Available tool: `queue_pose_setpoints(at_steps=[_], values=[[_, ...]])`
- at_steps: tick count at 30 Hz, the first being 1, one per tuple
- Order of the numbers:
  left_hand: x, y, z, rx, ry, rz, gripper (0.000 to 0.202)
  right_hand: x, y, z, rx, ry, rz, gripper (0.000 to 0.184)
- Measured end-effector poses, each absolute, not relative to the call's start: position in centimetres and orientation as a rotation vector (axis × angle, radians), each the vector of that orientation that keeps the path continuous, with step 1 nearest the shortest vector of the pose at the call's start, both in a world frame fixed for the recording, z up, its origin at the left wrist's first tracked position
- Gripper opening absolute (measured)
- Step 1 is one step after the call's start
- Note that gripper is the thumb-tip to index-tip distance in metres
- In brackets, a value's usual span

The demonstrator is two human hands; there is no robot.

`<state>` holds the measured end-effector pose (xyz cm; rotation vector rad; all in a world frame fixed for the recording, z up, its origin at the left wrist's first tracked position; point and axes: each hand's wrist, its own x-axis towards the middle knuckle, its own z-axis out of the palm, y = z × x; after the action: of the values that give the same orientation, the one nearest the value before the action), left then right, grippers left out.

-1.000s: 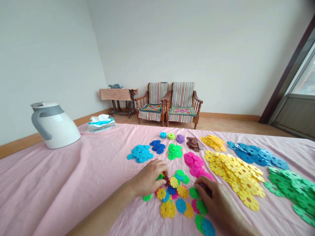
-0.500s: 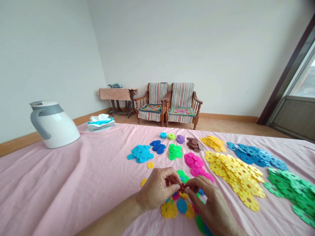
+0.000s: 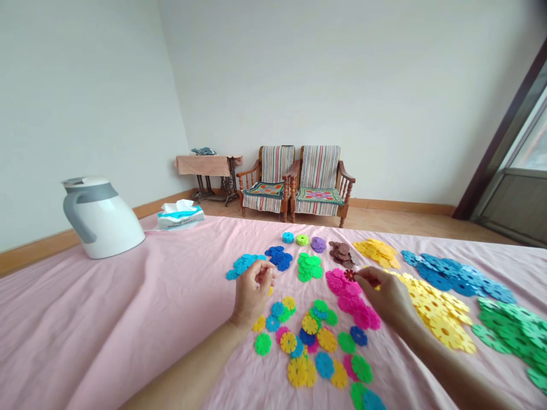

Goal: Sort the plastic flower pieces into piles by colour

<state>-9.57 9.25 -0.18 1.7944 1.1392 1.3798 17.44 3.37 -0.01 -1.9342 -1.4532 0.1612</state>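
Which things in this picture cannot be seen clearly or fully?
- Left hand, head view: its curled fingers hide whether it holds a piece.
- Right hand: it pinches a small dark red piece, too small to show its shape.
- Green pile: cut off by the right edge.
- Mixed pieces: the nearest ones run off the bottom edge.
- Item on the far table: too small to identify.

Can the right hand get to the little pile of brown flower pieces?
Probably yes. The right hand, pinching a small dark red piece, hovers over the pink pile, just short of the brown pile. Nothing stands between them; only flat pieces lie on the pink cloth.
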Motion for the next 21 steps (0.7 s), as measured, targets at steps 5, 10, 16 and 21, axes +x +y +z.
queue_pose_setpoints(at_steps=[5, 10, 16, 21], values=[[-10.2, 10.0, -0.7, 1.793, 1.209, 1.456, 0.017, 19.5, 9.6, 1.2, -2.132, -1.311, 0.09, 0.023], [-10.3, 10.3, -1.2, 1.794, 1.233, 1.452, 0.016, 20.1, 13.3, 1.4, -2.315, -1.207, 0.194, 0.023], [-10.3, 10.3, -1.1, 1.812, 1.249, 1.427, 0.016, 20.4, 14.4, 0.6, -2.394, -1.171, 0.248, 0.029], [-10.4, 10.4, -1.4, 1.816, 1.244, 1.428, 0.015, 21.1, 13.3, 0.5, -2.335, -1.2, 0.083, 0.031]])
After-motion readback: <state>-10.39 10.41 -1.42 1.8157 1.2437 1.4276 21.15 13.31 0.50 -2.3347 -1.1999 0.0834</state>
